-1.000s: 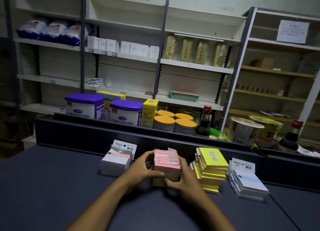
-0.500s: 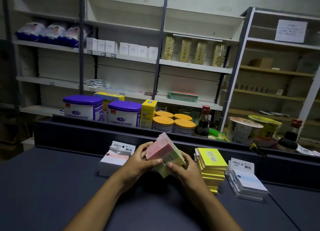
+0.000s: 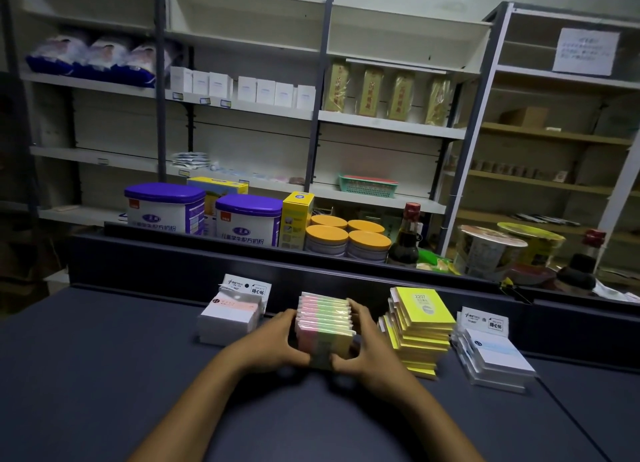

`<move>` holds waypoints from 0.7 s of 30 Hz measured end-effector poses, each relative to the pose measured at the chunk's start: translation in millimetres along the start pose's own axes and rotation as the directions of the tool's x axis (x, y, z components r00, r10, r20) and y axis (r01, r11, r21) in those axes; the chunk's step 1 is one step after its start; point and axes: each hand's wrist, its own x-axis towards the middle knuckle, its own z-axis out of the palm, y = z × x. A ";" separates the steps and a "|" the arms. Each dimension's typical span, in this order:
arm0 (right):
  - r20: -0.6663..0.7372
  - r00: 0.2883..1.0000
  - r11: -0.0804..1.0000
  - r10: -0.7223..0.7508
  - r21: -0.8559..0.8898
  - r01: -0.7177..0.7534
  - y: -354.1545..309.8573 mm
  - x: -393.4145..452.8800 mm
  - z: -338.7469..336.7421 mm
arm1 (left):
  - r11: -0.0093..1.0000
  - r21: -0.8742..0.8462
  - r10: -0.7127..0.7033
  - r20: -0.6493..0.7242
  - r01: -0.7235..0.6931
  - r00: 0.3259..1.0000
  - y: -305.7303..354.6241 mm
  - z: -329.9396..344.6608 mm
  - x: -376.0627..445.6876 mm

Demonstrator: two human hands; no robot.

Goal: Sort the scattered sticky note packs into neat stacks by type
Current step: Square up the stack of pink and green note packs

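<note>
1. Centrally, a multicolour pack stack (image 3: 325, 326) (pink, green and yellow bands) is clasped on the dark table (image 3: 104, 375) by the left hand (image 3: 273, 343) and right hand (image 3: 372, 349), each grip curled round a side
2. A white stack (image 3: 230, 317) is seen left, a yellow stack (image 3: 419, 326) just right, a blue-white stack (image 3: 493, 354) beyond

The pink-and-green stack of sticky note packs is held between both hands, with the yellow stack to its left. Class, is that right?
Not quite. The head view shows the yellow stack to its right. Both the left hand and right hand do hold the pink-and-green stack.
</note>
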 end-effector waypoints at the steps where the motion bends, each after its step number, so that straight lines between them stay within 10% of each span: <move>1: -0.001 1.000 1.000 0.000 -0.014 0.000 0.9 0.2 -0.1 | 0.998 -0.068 -0.008 0.017 0.009 1.000 -1.5 -0.3 0.3; 11: -0.032 0.999 0.986 -0.021 -0.164 0.015 5.4 1.3 0.9 | 0.981 -0.195 -0.023 -0.012 0.020 1.000 -7.8 -0.8 2.9; 21: -0.215 0.960 0.983 0.179 0.073 -0.167 -2.0 11.5 1.0 | 0.928 -0.357 -0.145 -0.089 0.105 0.985 5.5 -1.0 6.1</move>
